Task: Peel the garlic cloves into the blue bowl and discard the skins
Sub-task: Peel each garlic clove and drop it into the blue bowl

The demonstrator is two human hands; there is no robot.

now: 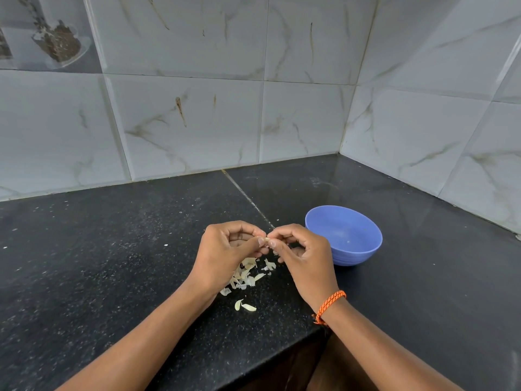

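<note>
My left hand [225, 251] and my right hand [303, 253] meet over the black counter, fingertips pinching one small pale garlic clove [265, 239] between them. Most of the clove is hidden by the fingers. A pile of garlic skins [244, 275] lies on the counter under my left hand, with two loose pieces [244, 306] nearer me. The blue bowl [345, 235] stands just right of my right hand; its inside looks nearly bare, with a tiny speck.
The black speckled counter [112, 263] runs into a corner of white marbled wall tiles [282, 122]. Its front edge [282, 359] drops off below my right forearm. An orange cord is tied round my right wrist [328, 306].
</note>
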